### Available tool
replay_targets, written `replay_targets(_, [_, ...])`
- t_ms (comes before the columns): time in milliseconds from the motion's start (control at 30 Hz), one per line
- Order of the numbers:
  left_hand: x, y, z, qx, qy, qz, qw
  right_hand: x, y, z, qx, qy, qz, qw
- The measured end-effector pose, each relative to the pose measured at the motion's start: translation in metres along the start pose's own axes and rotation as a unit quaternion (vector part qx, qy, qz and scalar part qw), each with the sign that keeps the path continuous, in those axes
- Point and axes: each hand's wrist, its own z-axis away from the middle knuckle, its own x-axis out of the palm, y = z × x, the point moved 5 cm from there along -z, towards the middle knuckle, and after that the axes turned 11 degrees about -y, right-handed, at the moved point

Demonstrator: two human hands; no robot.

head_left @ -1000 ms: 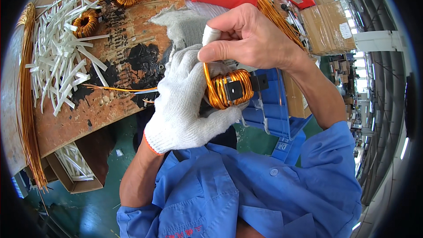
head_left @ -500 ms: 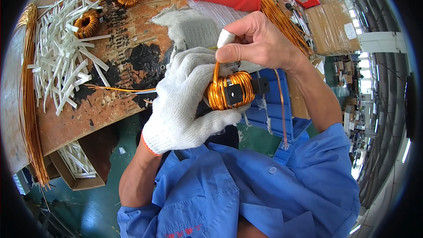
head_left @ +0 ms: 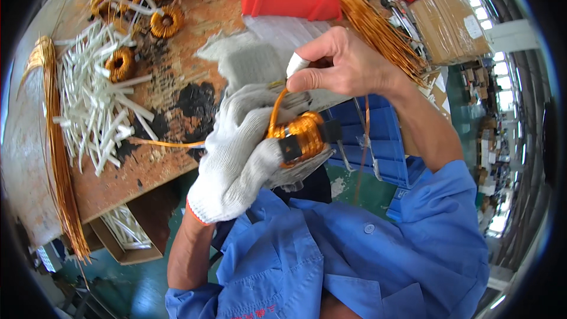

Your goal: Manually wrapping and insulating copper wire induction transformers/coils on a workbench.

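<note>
Copper-coloured turns covered most of the visible body of the coil, which was held in front of the torso, just beyond the edge of the workbench. The turns appeared largely laid; a free wire stood away from them, and the number of turns outstanding could not be determined. A wire tail projected leftward from the glove over the workbench. The gloved left hand gripped the coil, its thumb bent against a black block. The bare right hand was raised above, elbow bent outward, thumb and white-wrapped index finger apparently pinching the free wire
</note>
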Motion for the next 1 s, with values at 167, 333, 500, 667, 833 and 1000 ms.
replay_targets(167, [0.002, -0.001, -0.004, -0.044, -0.026, -0.007, 0.999, -0.070, -0.004, 0.048, -0.127, 0.199, 0.290, 0.927])
replay_targets(333, [0.004, 0.001, -0.004, -0.087, 0.002, 0.041, 0.995, -0.021, 0.014, 0.131, -0.090, 0.479, 0.251, 0.836])
replay_targets(500, [0.010, -0.007, -0.006, -0.100, 0.024, 0.034, 0.994, 0.065, 0.134, 0.162, 0.059, 0.421, 0.139, 0.894])
replay_targets(667, [0.003, -0.015, 0.006, -0.132, 0.028, 0.031, 0.990, 0.031, 0.169, 0.192, 0.105, 0.489, 0.041, 0.865])
replay_targets(833, [0.006, 0.002, 0.009, -0.224, 0.042, 0.020, 0.973, -0.047, 0.224, 0.219, 0.101, 0.589, 0.068, 0.799])
replay_targets(1000, [0.006, 0.005, 0.020, -0.279, 0.074, -0.081, 0.954, -0.138, 0.288, 0.221, 0.119, 0.663, 0.090, 0.734])
